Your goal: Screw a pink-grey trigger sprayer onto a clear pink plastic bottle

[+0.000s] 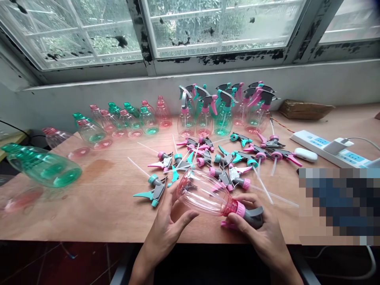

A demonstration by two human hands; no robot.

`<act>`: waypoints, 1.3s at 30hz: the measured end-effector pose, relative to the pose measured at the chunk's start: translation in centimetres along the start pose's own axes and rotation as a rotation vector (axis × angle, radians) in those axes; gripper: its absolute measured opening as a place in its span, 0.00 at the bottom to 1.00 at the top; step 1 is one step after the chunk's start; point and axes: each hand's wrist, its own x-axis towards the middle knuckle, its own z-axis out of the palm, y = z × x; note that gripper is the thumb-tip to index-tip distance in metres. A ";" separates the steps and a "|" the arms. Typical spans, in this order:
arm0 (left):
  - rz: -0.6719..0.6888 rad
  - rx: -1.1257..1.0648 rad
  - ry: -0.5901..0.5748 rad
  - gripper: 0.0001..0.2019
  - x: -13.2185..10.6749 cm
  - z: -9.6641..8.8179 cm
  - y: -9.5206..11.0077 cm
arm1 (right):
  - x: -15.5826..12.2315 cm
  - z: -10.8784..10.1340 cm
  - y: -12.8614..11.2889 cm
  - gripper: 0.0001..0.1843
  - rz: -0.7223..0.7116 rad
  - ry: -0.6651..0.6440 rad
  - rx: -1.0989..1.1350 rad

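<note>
While a right hand [264,229] closes around the grey plastic trigger head [253,217] and its ridged pink collar [240,209], a left hand [166,225] stands half open at the other end of the clear pink plastic bottle [204,194], its thumb spread away and its fingers reaching behind the rounded base; how firmly they bear on it I cannot tell. Seen from the head camera, this bottle lies tilted in the air just on the near side of a loose pile of pink, teal and grey plastic trigger heads [203,162], its neck toward the right hand and the head seated on the neck. Thin translucent straws [138,166] stick out of the pile in several directions, over the pale brown wooden table [101,213]. Left of the pile stand open-necked pink and green clear plastic bottles [150,120], with a large green one [44,168] farthest left. Directly behind the pile, similar bottles with trigger heads fitted [224,118] stand upright, close together. Right of it are a small white oval case [305,154] and a long white power strip [314,145] with a white adapter [335,145] plugged in. Behind it to the right, a brown wrapped packet [305,109] lies by the wall.
</note>
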 end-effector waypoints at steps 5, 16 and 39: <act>-0.009 0.005 -0.005 0.31 0.0 0.1 0.2 | 0.0 -0.1 0.0 0.18 0.006 -0.007 -0.009; -0.032 0.047 0.004 0.30 0.2 0.0 0.2 | 0.1 0.1 -0.2 0.19 -0.010 0.020 -0.043; -0.079 0.035 -0.009 0.32 0.4 0.0 0.3 | 0.7 -0.8 0.0 0.15 -0.099 -0.072 -0.124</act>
